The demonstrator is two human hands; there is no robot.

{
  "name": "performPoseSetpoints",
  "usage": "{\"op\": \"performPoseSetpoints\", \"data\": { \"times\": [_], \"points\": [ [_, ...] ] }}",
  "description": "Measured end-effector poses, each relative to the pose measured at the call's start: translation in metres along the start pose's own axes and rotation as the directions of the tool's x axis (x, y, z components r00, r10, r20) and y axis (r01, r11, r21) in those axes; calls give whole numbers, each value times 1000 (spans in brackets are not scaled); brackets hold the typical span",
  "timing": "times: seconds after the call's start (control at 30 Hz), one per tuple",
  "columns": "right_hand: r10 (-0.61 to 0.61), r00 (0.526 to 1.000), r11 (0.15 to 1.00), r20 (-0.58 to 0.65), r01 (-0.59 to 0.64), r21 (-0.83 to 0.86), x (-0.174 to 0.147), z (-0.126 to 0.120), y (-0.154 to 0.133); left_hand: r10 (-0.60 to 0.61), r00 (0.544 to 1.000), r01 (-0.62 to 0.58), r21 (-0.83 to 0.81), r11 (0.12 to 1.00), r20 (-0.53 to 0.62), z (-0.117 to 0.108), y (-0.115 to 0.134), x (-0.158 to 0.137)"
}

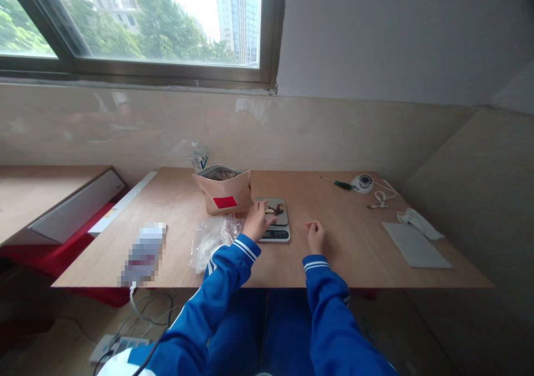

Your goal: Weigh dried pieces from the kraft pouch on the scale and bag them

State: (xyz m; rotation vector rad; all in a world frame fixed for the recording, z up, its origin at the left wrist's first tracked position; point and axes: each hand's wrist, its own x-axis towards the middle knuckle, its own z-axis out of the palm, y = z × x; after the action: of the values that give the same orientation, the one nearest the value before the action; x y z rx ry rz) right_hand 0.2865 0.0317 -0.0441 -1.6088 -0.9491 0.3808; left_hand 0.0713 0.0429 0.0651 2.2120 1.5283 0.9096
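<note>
A small kitchen scale (pixel 278 235) with a metal plate and a dark display stands in the middle of the table. On its plate lie a few small brown and pale dried pieces, perhaps dried mushroom (pixel 280 209). My left hand (pixel 256 222) reaches over the left side of the scale, thumb and fingers apart beside these pieces. To the right of the scale, my right hand (pixel 316 236) rests at the table with fingers curled in, nothing visible in them. Behind my left hand stands an open brown paper pouch (pixel 221 189) with a red label; its contents are unclear.
Clear plastic bags (pixel 212 240) lie left of my left forearm. A blurred phone-like object (pixel 144 253) with a cable is farther left. A water bottle (pixel 198 156) stands behind the pouch. At right are a screwdriver (pixel 342 185), a white camera (pixel 362 183) and a grey sheet (pixel 417 246).
</note>
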Motion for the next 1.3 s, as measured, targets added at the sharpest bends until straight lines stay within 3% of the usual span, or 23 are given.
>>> {"op": "performPoseSetpoints", "data": {
  "times": [0.1,0.2,0.3,0.37,0.53,0.7,0.83,0.93,1.03,1.1,1.17,1.3],
  "points": [
    [-1,1000,1000,3,1,-2,0,0,0,69,991,-69,7,998,-115,-22,10,1],
    [-9,1000,1000,0,9,-6,0,0,-2,137,937,-132,36,991,-322,-57,23,-1],
    [-16,1000,1000,-2,15,-5,-1,-1,-4,62,855,-24,81,996,-516,-91,23,1],
    [-17,1000,1000,-1,17,-3,-1,-1,-4,0,838,76,117,990,-545,-109,15,5],
    [-12,1000,1000,0,12,2,-1,0,-3,-2,894,140,274,951,-447,-130,-6,8],
    [-22,1000,1000,3,22,8,-1,0,-2,-35,896,190,311,931,-443,-134,-6,-1],
    [-17,1000,1000,4,17,2,-1,-1,-2,-40,956,160,401,902,-291,-141,-2,-4],
    [-12,1000,1000,4,12,-2,-2,-1,-4,-136,972,218,510,832,-193,-149,7,-6],
    [-14,1000,1000,1,14,-2,-3,-1,-7,-307,952,263,577,773,-23,-153,16,-10],
    [-19,1000,1000,-4,19,-2,-3,-1,-8,-368,923,239,582,777,112,-151,19,-12],
    [-23,1000,1000,-7,23,-4,-4,-1,-9,-342,919,183,554,812,197,-145,17,-15],
    [-34,999,999,-8,34,-12,-3,-2,-10,-252,957,159,460,874,147,-136,6,-17]
  ]
}}
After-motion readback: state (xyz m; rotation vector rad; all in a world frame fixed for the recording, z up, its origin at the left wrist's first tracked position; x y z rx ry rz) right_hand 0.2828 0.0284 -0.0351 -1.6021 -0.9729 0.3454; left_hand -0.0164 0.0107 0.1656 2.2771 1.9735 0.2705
